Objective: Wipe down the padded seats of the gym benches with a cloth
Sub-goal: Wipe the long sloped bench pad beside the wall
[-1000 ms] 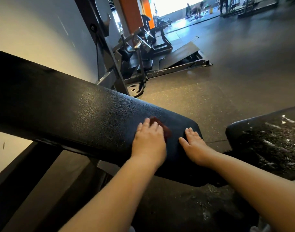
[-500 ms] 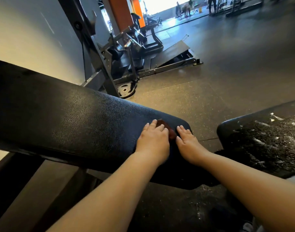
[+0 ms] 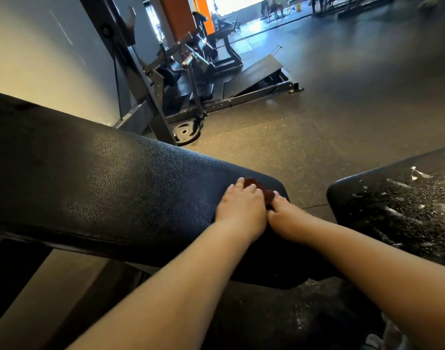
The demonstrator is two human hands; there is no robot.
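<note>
Both hands [image 3: 241, 210] flat over cloth [image 3: 264, 192]

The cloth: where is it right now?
In the head view, the dark red cloth lies near the right end of the long black bench pad, under the left hand, with the right hand touching its right edge.

Left hand [image 3: 240, 207] flat on dark red cloth [image 3: 263, 192], black bench pad [image 3: 110, 183], right hand [image 3: 288, 218] touching cloth
</note>
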